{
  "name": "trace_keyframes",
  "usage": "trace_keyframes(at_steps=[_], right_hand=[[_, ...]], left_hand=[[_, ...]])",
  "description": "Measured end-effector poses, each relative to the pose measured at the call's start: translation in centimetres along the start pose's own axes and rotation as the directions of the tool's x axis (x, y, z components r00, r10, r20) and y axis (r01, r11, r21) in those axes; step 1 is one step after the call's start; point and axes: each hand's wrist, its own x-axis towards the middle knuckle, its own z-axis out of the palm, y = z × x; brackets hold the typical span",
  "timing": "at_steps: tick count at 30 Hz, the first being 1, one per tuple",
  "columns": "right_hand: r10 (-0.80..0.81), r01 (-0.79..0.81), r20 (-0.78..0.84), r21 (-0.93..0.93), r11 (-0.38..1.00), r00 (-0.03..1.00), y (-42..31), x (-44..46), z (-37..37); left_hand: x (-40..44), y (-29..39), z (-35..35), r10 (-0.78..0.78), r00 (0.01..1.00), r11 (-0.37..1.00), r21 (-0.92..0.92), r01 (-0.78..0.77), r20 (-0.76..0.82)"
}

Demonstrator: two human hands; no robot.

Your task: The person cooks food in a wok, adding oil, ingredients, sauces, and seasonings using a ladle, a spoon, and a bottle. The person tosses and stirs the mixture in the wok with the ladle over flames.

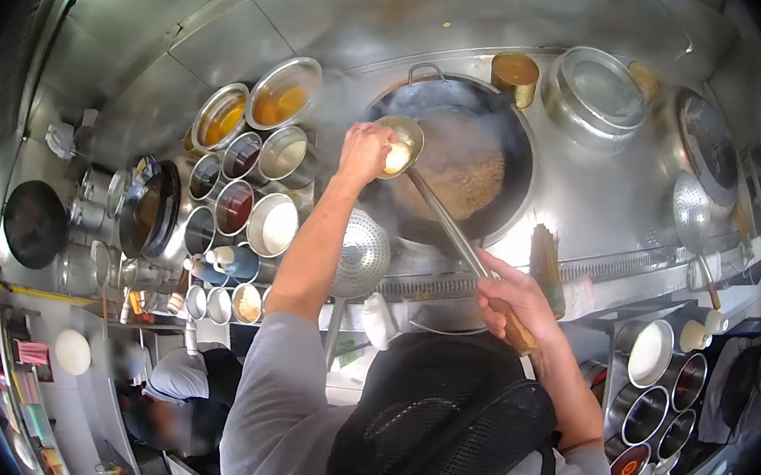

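My right hand (pixel 516 301) grips the wooden end of a long-handled ladle (pixel 442 214), its thumb stretched along the handle. Over the left side of a large black wok (pixel 520 164), the ladle's bowl holds something pale yellow (pixel 397 157). My left hand (pixel 366 152) is at the rim of that bowl, fingers closed and reaching into it; what they pinch is hidden. Brown, bubbling food (pixel 464 177) lies in the wok, and steam rises from it. Below my left forearm, a perforated strainer (pixel 361 254) rests near the stove's front edge.
Left of the wok stand several metal pots of sauces and seasonings, including a white one (pixel 273 225). A tin can (pixel 514 75) and a lidded pot (pixel 596 93) are behind right. A bamboo brush (pixel 545 262) and second strainer (pixel 692 213) lie right. Another person (pixel 184 374) is lower left.
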Motion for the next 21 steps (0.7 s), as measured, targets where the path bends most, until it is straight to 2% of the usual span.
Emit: trace_keyframes(at_steps=[1, 3, 4, 5, 6, 7, 8, 9, 11, 13, 15, 16, 17, 19, 21], right_hand=[[0.004, -0.004, 0.002, -0.011, 1.000, 1.000, -0.4, 0.2, -0.8], [-0.081, 0.064, -0.035, -0.331, 0.941, 0.996, -1.1, 0.9, -2.8], [-0.122, 0.053, -0.082, -0.573, 0.818, 0.989, -1.4, 1.9, -4.4], [-0.101, 0.037, -0.076, -0.585, 0.810, 0.992, -1.0, 3.4, -7.1], [-0.370, 0.211, 0.060, -0.900, 0.383, 0.927, -0.7, 5.0, -10.5], [-0.509, 0.266, 0.318, -0.948, -0.173, 0.800, -1.2, 5.6, -12.7], [-0.477, 0.150, 0.235, -0.966, -0.209, 0.847, -2.5, 5.4, -13.3], [-0.450, 0.159, 0.248, -0.961, -0.226, 0.858, -3.3, 4.7, -13.9], [-0.477, 0.071, 0.187, -0.965, -0.251, 0.859, -3.8, 2.7, -15.0], [-0.430, 0.117, 0.262, -0.935, -0.335, 0.864, -3.8, 0.8, -14.5], [-0.263, -0.032, -0.060, -0.993, 0.110, 0.963, -4.4, -1.2, -10.9], [-0.150, -0.036, -0.120, -0.883, 0.468, 0.981, -4.3, 0.1, -11.2], [-0.153, -0.045, -0.127, -0.890, 0.455, 0.980, -4.6, 2.2, -11.7], [-0.067, -0.020, -0.106, -0.661, 0.750, 0.992, -5.0, 7.1, -13.0], [-0.178, 0.068, -0.062, -0.764, 0.642, 0.982, -3.1, 10.0, -14.2]], left_hand=[[0.4, 0.9, -0.5, -0.009, 1.000, 1.000, 0.000, 0.009, -0.007], [0.5, 3.2, -2.3, -0.262, 0.963, 0.965, 0.002, 0.262, -0.065], [-0.4, 3.2, -2.7, -0.272, 0.951, 0.962, -0.024, 0.271, -0.148], [-1.6, 4.2, -3.8, -0.335, 0.925, 0.940, -0.003, 0.340, -0.181], [-3.3, 4.7, -4.5, -0.383, 0.901, 0.919, 0.020, 0.395, -0.205], [-5.5, 5.1, -5.3, -0.430, 0.873, 0.892, 0.040, 0.450, -0.231], [-8.0, 5.3, -5.9, -0.440, 0.856, 0.887, 0.015, 0.461, -0.271], [-10.9, 5.7, -6.4, -0.452, 0.836, 0.881, -0.010, 0.472, -0.311], [-16.7, 8.1, -8.7, -0.534, 0.787, 0.820, 0.037, 0.571, -0.308], [-22.1, 11.0, -10.8, -0.621, 0.720, 0.739, 0.074, 0.669, -0.310], [-26.5, 13.7, -11.9, -0.681, 0.673, 0.677, 0.104, 0.729, -0.290], [-28.7, 14.6, -11.9, -0.690, 0.662, 0.669, 0.090, 0.738, -0.293], [-30.7, 15.3, -11.5, -0.715, 0.637, 0.654, 0.043, 0.755, -0.288], [-34.1, 17.0, -10.5, -0.749, 0.605, 0.633, -0.022, 0.774, -0.269], [-36.6, 18.8, -10.2, -0.808, 0.552, 0.575, -0.074, 0.815, -0.204]])
